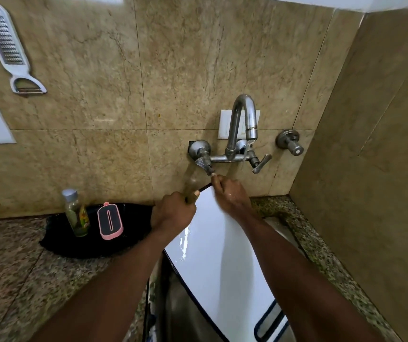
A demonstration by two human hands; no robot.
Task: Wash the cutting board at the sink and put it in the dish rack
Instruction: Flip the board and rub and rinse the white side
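A white cutting board (222, 262) with a dark rim and a handle slot near its lower end leans tilted over the steel sink (180, 314), wet and glossy. My left hand (173, 213) grips the board's upper left corner. My right hand (230, 193) reaches over the board's top edge, and its fingertips pinch the left tap knob (204, 164) of the wall faucet (243, 124). A thin stream of water falls from the spout.
On the speckled granite counter (25, 272) left of the sink lies a black tray (94, 245) holding a small bottle (75, 213) and a pink-edged scrubber (110, 220). A grater-peeler (5, 43) hangs on the tiled wall. A second valve (291, 143) sticks out right of the faucet.
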